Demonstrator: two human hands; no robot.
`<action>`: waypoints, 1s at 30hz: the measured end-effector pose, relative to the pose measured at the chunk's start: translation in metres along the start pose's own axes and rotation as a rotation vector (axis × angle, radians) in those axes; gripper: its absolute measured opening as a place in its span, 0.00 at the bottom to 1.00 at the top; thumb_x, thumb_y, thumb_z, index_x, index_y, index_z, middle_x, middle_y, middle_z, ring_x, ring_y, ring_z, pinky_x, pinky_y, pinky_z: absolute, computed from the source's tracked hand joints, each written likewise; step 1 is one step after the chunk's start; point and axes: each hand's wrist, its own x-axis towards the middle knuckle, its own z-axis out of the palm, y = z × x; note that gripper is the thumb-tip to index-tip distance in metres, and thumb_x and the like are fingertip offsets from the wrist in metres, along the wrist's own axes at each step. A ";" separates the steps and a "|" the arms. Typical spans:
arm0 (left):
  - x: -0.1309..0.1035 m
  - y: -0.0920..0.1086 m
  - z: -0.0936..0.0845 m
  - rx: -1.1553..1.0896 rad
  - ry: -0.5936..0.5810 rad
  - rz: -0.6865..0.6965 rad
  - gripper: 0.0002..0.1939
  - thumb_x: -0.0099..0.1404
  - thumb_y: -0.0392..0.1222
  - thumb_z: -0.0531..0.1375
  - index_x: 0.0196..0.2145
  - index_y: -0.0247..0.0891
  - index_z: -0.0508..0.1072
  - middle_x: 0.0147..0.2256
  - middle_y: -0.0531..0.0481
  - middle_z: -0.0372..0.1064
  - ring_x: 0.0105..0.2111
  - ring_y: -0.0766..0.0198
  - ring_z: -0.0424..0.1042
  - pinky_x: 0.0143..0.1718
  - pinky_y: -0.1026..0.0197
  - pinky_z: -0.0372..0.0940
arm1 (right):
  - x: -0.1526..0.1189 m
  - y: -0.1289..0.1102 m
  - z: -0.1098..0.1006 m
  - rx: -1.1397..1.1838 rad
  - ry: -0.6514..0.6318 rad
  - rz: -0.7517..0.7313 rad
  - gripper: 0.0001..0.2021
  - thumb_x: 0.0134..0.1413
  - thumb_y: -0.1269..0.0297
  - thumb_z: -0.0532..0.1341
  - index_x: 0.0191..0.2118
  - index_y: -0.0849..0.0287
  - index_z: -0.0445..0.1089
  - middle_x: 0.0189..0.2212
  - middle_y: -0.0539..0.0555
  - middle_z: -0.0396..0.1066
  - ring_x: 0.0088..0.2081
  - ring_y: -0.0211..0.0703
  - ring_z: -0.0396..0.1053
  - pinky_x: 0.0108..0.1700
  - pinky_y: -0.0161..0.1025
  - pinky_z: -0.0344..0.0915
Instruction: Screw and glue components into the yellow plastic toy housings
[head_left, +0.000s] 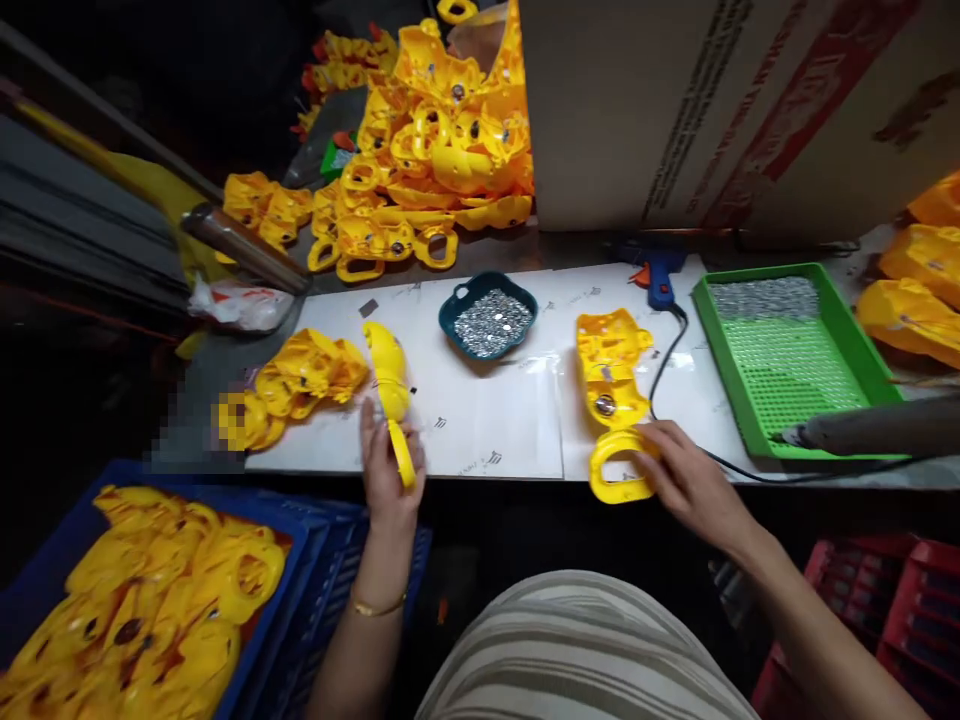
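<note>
While clasping yellow shell point(388, 372) by slim handle point(403, 458) in left hand point(384, 478), grips yellow casing point(611, 352) by ring handle point(600, 484) in right hand point(694, 490), with both extending away over desk point(487, 425).

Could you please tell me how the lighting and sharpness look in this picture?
Head view: the white worktop is brightest, with glare right of centre; deep shadow below its front edge and at upper left; a pixelated patch hides some yellow pieces at left; the carton's print is soft.

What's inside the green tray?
Green tray: small grey pieces packed at the far end; perforated floor visible nearer. The grey cylindrical tool covers part of the near end; can't see beneath it.
</note>
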 end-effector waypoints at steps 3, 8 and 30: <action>0.003 0.012 0.000 -0.269 -0.101 -0.119 0.05 0.65 0.38 0.57 0.31 0.37 0.66 0.24 0.57 0.64 0.15 0.80 0.52 0.11 0.82 0.47 | -0.006 0.013 -0.005 -0.051 0.032 0.038 0.16 0.63 0.57 0.51 0.51 0.57 0.64 0.47 0.60 0.67 0.46 0.47 0.72 0.49 0.45 0.70; -0.016 0.025 0.012 -0.371 -0.246 -0.043 0.09 0.64 0.38 0.60 0.27 0.37 0.64 0.26 0.58 0.64 0.13 0.81 0.46 0.09 0.84 0.46 | -0.005 0.007 -0.003 -0.151 0.009 0.071 0.17 0.63 0.56 0.51 0.51 0.59 0.66 0.48 0.60 0.68 0.42 0.47 0.73 0.44 0.44 0.72; -0.066 -0.055 0.033 0.460 -0.327 0.011 0.44 0.65 0.50 0.60 0.69 0.47 0.37 0.20 0.59 0.64 0.14 0.73 0.60 0.16 0.71 0.59 | 0.047 -0.101 0.071 0.352 -0.283 0.120 0.28 0.60 0.48 0.52 0.58 0.63 0.63 0.31 0.55 0.78 0.22 0.41 0.71 0.25 0.38 0.68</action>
